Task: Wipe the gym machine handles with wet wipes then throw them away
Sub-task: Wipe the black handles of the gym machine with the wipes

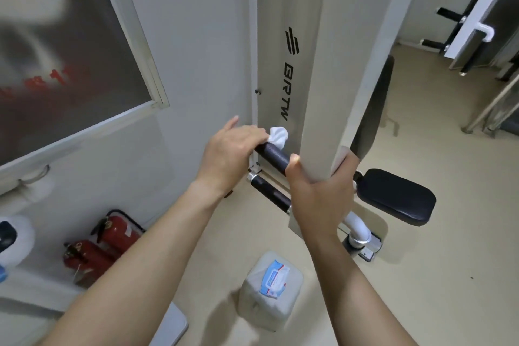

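Handles on a white gym machine (331, 64) get a wipe-down: the right hand (317, 194) grips the machine's upright post to steady it, while the left hand (233, 154) wraps the upper handle (273, 156), pressing a crumpled white wipe (279, 136) against its far end. The lower handle (269, 191) sits just beneath, untouched for now. A wipes pack (273, 278) rests on a white container (269, 289) on the floor below. Wiping looks underway; disposal remains, and no bin is visible.
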Demonstrator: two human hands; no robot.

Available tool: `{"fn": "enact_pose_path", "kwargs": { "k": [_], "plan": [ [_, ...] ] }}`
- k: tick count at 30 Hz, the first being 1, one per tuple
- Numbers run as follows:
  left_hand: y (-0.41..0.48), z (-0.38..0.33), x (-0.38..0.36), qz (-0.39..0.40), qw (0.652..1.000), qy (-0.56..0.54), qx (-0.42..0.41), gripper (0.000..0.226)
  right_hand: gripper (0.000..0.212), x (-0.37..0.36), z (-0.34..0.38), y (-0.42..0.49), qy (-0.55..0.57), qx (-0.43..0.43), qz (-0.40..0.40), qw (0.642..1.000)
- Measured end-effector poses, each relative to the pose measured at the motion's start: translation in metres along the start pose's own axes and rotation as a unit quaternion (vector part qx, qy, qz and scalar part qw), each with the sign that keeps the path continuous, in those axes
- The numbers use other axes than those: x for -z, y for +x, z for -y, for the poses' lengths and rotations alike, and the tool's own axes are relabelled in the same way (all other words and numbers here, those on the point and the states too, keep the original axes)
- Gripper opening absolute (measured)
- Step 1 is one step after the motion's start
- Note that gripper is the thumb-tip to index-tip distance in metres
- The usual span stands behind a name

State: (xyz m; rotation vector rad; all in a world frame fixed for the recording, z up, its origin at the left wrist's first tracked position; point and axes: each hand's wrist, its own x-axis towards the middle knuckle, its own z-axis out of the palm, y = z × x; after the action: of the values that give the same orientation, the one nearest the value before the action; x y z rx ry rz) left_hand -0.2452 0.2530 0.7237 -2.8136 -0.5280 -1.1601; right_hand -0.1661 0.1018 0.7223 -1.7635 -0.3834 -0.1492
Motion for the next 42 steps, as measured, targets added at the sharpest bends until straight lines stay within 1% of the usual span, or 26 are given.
{"fn": "enact_pose_path", "kwargs": {
  "k": [2, 3, 4, 6, 8, 10, 11, 13, 14, 15, 18, 20, 22, 23, 25, 27, 29, 30, 31, 32, 33, 34, 35, 37, 40, 42],
  "plan": [
    [-0.015, -0.003, 0.0, -0.06, 0.997, 0.046, 0.004, 0.048, 0.052, 0.004, 0.001, -0.001, 0.003, -0.002, 0.017, 1.0],
    [-0.023, -0.011, 0.0, -0.081, 0.995, 0.051, 0.004, 0.044, 0.052, 0.006, 0.002, -0.002, 0.003, 0.001, 0.026, 1.0],
    [-0.033, -0.022, -0.001, -0.081, 0.996, 0.038, 0.009, 0.04, 0.053, 0.008, 0.003, -0.003, 0.005, 0.004, 0.034, 0.999],
    [-0.057, -0.048, 0.001, -0.034, 0.998, -0.031, 0.047, 0.044, 0.053, 0.013, 0.005, -0.003, 0.012, 0.002, 0.055, 0.998],
    [-0.083, -0.073, 0.008, 0.035, 0.989, -0.093, 0.114, 0.045, 0.05, 0.017, 0.007, -0.002, 0.021, -0.007, 0.078, 0.997],
    [-0.106, -0.093, 0.015, 0.064, 0.97, -0.125, 0.197, 0.034, 0.055, 0.023, 0.006, -0.005, 0.033, 0.016, 0.096, 0.995],
    [-0.115, -0.102, 0.018, 0.055, 0.958, -0.148, 0.239, 0.028, 0.064, 0.027, 0.004, -0.008, 0.04, 0.041, 0.101, 0.993],
    [-0.124, -0.122, 0.028, 0.017, 0.917, -0.219, 0.334, 0.025, 0.075, 0.039, -0.002, -0.02, 0.039, 0.087, 0.101, 0.99],
    [-0.125, -0.132, 0.034, 0.002, 0.89, -0.254, 0.379, 0.025, 0.073, 0.049, -0.005, -0.029, 0.032, 0.096, 0.109, 0.989],
    [-0.124, -0.142, 0.039, -0.008, 0.863, -0.282, 0.42, 0.026, 0.067, 0.06, -0.01, -0.038, 0.03, 0.097, 0.128, 0.987],
    [-0.119, -0.175, 0.047, -0.048, 0.774, -0.392, 0.495, 0.022, 0.033, 0.098, -0.031, -0.064, 0.006, 0.122, 0.207, 0.971],
    [-0.116, -0.197, 0.051, -0.054, 0.713, -0.463, 0.523, 0.019, 0.02, 0.124, -0.046, -0.074, 0.01, 0.078, 0.282, 0.956],
    [-0.113, -0.22, 0.051, -0.039, 0.688, -0.496, 0.529, 0.021, 0.009, 0.15, -0.058, -0.075, 0.057, 0.006, 0.347, 0.936],
    [-0.112, -0.232, 0.049, -0.027, 0.683, -0.499, 0.533, 0.02, 0.011, 0.164, -0.063, -0.073, 0.085, -0.032, 0.36, 0.929],
    [-0.108, -0.258, 0.042, 0.001, 0.677, -0.5, 0.54, 0.011, 0.009, 0.193, -0.073, -0.059, 0.117, -0.084, 0.353, 0.924],
    [-0.1, -0.283, 0.03, 0.042, 0.65, -0.536, 0.538, 0.011, 0.006, 0.218, -0.087, -0.037, 0.118, -0.112, 0.334, 0.928],
    [-0.089, -0.307, 0.014, 0.083, 0.616, -0.58, 0.527, 0.017, 0.009, 0.241, -0.104, -0.009, 0.118, -0.149, 0.335, 0.923],
    [-0.083, -0.32, 0.004, 0.103, 0.611, -0.586, 0.522, 0.023, 0.01, 0.252, -0.114, 0.007, 0.122, -0.167, 0.344, 0.916],
    [-0.076, -0.332, -0.007, 0.121, 0.622, -0.574, 0.518, 0.031, 0.01, 0.262, -0.123, 0.022, 0.127, -0.185, 0.354, 0.908],
    [-0.068, -0.345, -0.018, 0.134, 0.643, -0.552, 0.514, 0.035, 0.013, 0.272, -0.133, 0.039, 0.136, -0.204, 0.361, 0.9],
    [-0.058, -0.356, -0.031, 0.138, 0.659, -0.533, 0.512, 0.032, 0.016, 0.282, -0.143, 0.056, 0.143, -0.219, 0.365, 0.894],
    [-0.047, -0.366, -0.045, 0.138, 0.666, -0.523, 0.514, 0.025, 0.015, 0.292, -0.152, 0.074, 0.152, -0.23, 0.368, 0.888],
    [-0.035, -0.375, -0.061, 0.139, 0.662, -0.522, 0.519, 0.019, 0.012, 0.302, -0.162, 0.094, 0.163, -0.24, 0.371, 0.882],
    [-0.01, -0.392, -0.094, 0.139, 0.652, -0.519, 0.535, 0.019, 0.002, 0.322, -0.181, 0.137, 0.203, -0.271, 0.376, 0.863],
    [0.03, -0.422, -0.138, 0.113, 0.628, -0.53, 0.558, 0.024, 0.024, 0.35, -0.204, 0.211, 0.267, -0.325, 0.351, 0.836],
    [0.055, -0.441, -0.165, 0.094, 0.62, -0.538, 0.563, 0.026, 0.023, 0.365, -0.218, 0.258, 0.258, -0.314, 0.339, 0.849]
  ]
}}
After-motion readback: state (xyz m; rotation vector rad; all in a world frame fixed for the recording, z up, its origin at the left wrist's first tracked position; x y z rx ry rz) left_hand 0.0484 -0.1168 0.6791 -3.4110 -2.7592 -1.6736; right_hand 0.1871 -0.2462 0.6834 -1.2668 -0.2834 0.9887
